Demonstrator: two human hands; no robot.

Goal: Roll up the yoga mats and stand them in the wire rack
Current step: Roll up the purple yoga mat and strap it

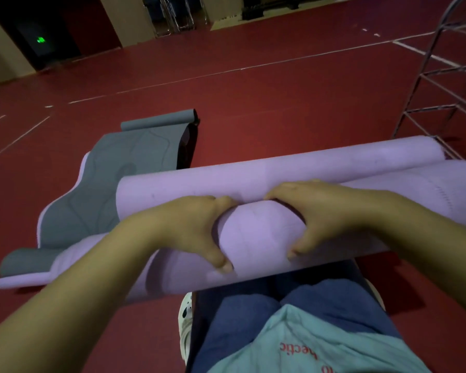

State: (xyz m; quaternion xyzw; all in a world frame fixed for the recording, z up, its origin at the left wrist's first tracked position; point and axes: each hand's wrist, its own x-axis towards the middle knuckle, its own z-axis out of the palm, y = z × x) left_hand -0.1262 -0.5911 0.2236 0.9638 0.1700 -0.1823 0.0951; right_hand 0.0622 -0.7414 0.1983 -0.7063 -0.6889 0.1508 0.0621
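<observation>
Upside-down red "hectic" on shirt (320,343)

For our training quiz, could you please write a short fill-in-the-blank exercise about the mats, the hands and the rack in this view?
1. Both the left hand and the right hand hold the ____ mat roll.
2. The grey mat lies partly unrolled on the ____ floor.
3. The wire rack stands on the person's ____ side.

Missing words: purple; red; right

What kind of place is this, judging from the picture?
Probably a sports hall or gym: a red floor with white court lines, yoga mats, and a wire rack at the right.
</observation>
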